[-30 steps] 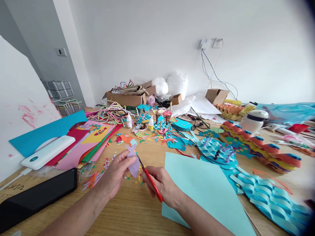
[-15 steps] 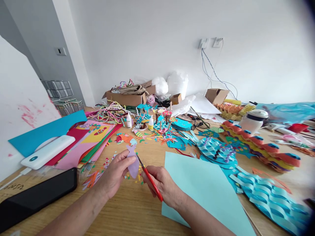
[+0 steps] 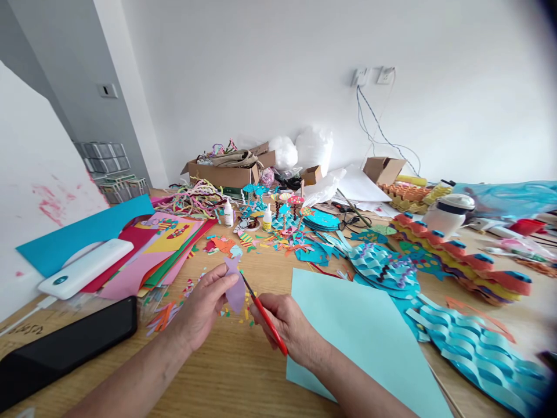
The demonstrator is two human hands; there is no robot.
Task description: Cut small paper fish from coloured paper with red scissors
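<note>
Between thumb and fingers, my left hand [image 3: 204, 305] pinches a purple paper fish [image 3: 235, 293], its tail pointing up and away from me. My right hand [image 3: 285, 325] grips red-handled scissors [image 3: 270, 322]. Their dark blades point up and left, with the tip close to the fish's right edge; I cannot tell whether they touch it. Small coloured paper scraps lie on the wooden table [image 3: 226, 371] under and behind the fish. Beside my right hand lies a sheet of light blue paper [image 3: 348, 325], partly under my forearm.
Coloured paper sheets [image 3: 152, 255], a white power bank [image 3: 85, 269] and a black phone [image 3: 69, 351] lie at left. Glue bottles [image 3: 228, 213] and paper fish [image 3: 225, 245] are ahead. Blue woven paper pieces [image 3: 483, 348] and painted egg cartons [image 3: 461, 261] are at right.
The purple paper fish has shifted and turned very slightly in my left hand. Both hands stay almost in the same place, and the scissors have barely moved.
</note>
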